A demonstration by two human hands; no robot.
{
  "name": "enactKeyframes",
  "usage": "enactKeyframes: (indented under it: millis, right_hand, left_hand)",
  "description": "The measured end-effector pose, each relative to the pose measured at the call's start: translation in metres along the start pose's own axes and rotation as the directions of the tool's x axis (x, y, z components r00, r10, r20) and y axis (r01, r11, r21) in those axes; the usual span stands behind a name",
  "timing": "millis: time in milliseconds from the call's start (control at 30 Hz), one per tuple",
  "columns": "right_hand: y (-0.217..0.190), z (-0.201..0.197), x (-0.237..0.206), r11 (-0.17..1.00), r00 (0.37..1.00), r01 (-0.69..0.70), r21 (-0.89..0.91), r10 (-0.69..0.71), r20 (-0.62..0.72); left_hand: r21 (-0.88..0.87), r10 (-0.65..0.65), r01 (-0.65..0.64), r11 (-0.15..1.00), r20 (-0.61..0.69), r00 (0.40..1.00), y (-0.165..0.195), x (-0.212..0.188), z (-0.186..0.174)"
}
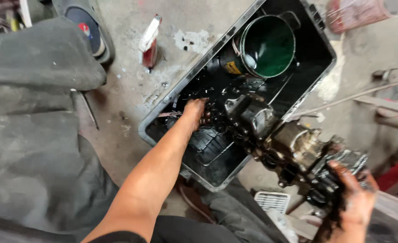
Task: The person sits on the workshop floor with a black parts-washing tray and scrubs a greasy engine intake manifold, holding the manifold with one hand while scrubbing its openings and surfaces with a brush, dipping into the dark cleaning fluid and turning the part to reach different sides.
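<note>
Dark trouser fabric [32,135] fills the near left of the view; 1 bare forearm runs from it up to the left hand [193,110]. Left hand reaches into 1 black plastic tub [163,108] on the concrete floor [127,85], fingers curled down in oily liquid approx. at tub centre; whether it grips anything cannot be told. Right hand [350,198], oil-coated, is closed around the outer end of 1 greasy metal mechanical assy [293,148]. Assy lies tilted across the tub's right rim, inner end over the tub, just beside the left hand. 1 green-lined tin can [266,45] lies on its side in the tub's far end. Outside the tub: 1 red-and-white tube [150,40] on the floor at left, 1 shoe [88,29] far left, 1 white vented part [272,200] below the assy, 1 reddish cylinder [365,13] top right.
</note>
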State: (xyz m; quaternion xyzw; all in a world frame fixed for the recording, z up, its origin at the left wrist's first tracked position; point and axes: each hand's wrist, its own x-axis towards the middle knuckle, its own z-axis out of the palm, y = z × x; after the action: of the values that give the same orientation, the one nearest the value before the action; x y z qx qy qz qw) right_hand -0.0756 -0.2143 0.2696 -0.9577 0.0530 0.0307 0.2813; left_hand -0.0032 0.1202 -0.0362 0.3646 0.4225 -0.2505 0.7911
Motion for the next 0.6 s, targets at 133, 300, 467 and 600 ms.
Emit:
enactKeyframes:
  millis: [133, 300, 467, 600]
  right_hand:
    - [-0.034, 0.009, -0.012, 0.628, 0.796, -0.465, 0.624, 0.605, -0.016]
    - [-0.051, 0.011, -0.009, 0.486, 0.573, -0.688, 0.539, 0.82, -0.008]
    - [0.033, -0.005, 0.006, 0.584, 0.788, -0.515, 0.628, 0.611, 0.077]
    - [0.111, -0.033, 0.007, 0.826, 0.926, -0.356, 0.436, 0.374, 0.047]
  left_hand:
    - [-0.45, -0.154, 0.234, 0.862, 0.206, 0.966, 0.003, 0.005, 0.0]
    - [-0.792, -0.03, 0.307, 0.527, 0.344, 0.939, 0.002, 0.021, -0.001]
    - [-0.692, 0.012, 0.288, 0.662, 0.394, 0.919, 0.004, 0.056, 0.015]
    - [-0.221, -0.151, 0.236, 0.946, 0.344, 0.927, 0.001, 0.076, 0.016]
